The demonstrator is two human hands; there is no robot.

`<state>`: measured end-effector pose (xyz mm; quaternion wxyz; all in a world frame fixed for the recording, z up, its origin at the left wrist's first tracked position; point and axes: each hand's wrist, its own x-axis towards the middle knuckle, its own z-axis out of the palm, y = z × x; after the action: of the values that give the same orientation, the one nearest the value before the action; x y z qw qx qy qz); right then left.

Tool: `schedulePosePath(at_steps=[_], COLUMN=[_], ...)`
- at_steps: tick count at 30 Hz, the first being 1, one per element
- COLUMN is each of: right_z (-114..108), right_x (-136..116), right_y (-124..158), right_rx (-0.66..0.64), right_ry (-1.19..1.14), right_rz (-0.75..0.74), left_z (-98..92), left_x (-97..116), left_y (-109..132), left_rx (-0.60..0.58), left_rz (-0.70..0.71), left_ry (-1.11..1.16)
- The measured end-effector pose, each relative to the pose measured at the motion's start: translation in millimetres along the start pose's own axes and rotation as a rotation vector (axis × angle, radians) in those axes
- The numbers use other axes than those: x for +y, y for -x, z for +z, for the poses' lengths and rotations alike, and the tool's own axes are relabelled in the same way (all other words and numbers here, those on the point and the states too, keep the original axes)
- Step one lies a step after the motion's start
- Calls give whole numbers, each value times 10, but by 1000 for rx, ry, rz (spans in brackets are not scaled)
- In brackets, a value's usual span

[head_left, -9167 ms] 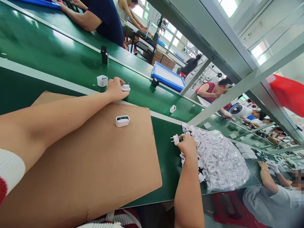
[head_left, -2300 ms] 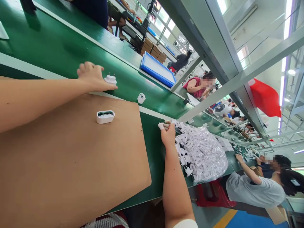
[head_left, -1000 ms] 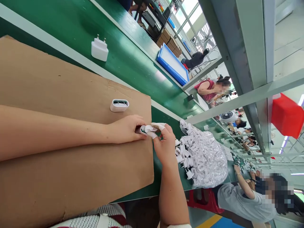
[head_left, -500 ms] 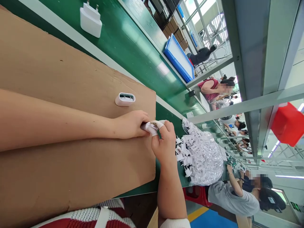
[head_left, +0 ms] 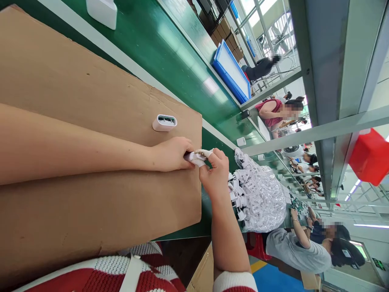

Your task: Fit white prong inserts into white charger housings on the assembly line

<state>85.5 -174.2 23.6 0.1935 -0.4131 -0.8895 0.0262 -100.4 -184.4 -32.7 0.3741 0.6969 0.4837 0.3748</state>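
My left hand (head_left: 174, 154), reaching in from the left edge, has its fingers closed on a small white piece (head_left: 194, 157). My right hand (head_left: 216, 172) comes up from below and pinches the other side of this piece; white coverings show at its fingertips. Fingers hide much of the piece, so its exact kind is unclear. Beside my left hand, an open white charger housing (head_left: 165, 123) lies on the cardboard sheet (head_left: 100, 211), its hollow end showing dark parts inside.
A clear plastic bag (head_left: 264, 198) heaped with white plug parts sits beyond my right hand. One white charger (head_left: 103, 14) is cut off by the top edge on the green bench (head_left: 146, 48). Blue trays (head_left: 231, 73) stand farther along. A co-worker in grey (head_left: 300, 249) sits nearby.
The view has shifted slightly, and the charger at the top has slid partly out of frame. Both hands stay together on the white piece, which has turned a little.
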Motion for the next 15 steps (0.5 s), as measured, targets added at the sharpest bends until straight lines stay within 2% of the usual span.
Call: schedulePosePath(at_steps=[2,5,10,12,15], right_z=[-17,1,95,23,-266], right_x=[-22,-43,-30,43,297], right_y=[-2,-11,17,65,219], right_rx=[-3,-18,52,95,204], right_ry=[53,13,-110,-205,-228], right_rz=[7,30,113,157,194], left_z=[9,20,-10,-56,-226], left_x=[1,-6,81,180,391], left_y=[4,4,40,74,86], left_rx=[21,36,-19,-27,63], left_rz=[-8,-21,35,-1,-16], left_ry=[-17,-52,-106,-126,-119])
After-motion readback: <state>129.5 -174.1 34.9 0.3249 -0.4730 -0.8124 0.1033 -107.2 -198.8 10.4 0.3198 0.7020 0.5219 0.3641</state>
